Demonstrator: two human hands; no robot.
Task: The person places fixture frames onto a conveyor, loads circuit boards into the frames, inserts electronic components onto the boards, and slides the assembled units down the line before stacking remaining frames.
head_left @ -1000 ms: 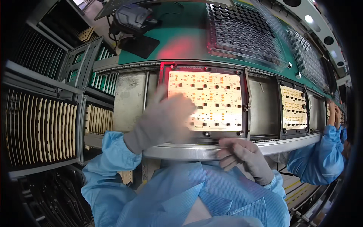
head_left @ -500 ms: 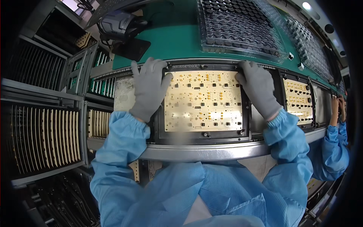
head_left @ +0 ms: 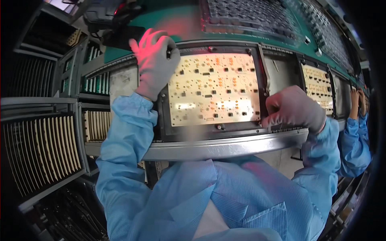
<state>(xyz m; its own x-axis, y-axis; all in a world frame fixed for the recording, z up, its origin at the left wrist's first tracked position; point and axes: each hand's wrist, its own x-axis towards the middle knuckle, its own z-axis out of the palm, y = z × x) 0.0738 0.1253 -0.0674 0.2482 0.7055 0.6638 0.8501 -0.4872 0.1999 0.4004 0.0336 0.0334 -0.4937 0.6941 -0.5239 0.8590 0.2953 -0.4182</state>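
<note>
A cream circuit board (head_left: 213, 90) with small black and yellow parts lies in a black carrier frame (head_left: 193, 132) on the rail in front of me. Both my hands wear grey gloves. At the frame's far left corner, my left hand (head_left: 157, 60) curls thumb and index finger about a small black knob (head_left: 169, 53); its other fingers are raised and lit red. My right hand (head_left: 295, 107) is closed, fingertips down at the frame's near right corner. What it pinches there, if anything, is hidden, and the hand is slightly blurred.
A scanner (head_left: 105, 11) glows red at the far left. Clear trays of round black parts (head_left: 249, 18) stand on the green mat (head_left: 183, 30). Board racks (head_left: 42, 148) fill the left side. Further right are a second framed board (head_left: 318, 89) and another person's hands (head_left: 357, 102).
My right hand has gone from the frame's far right corner to its near right corner and closed. My left hand has curled at the far left corner. Red light has appeared.
</note>
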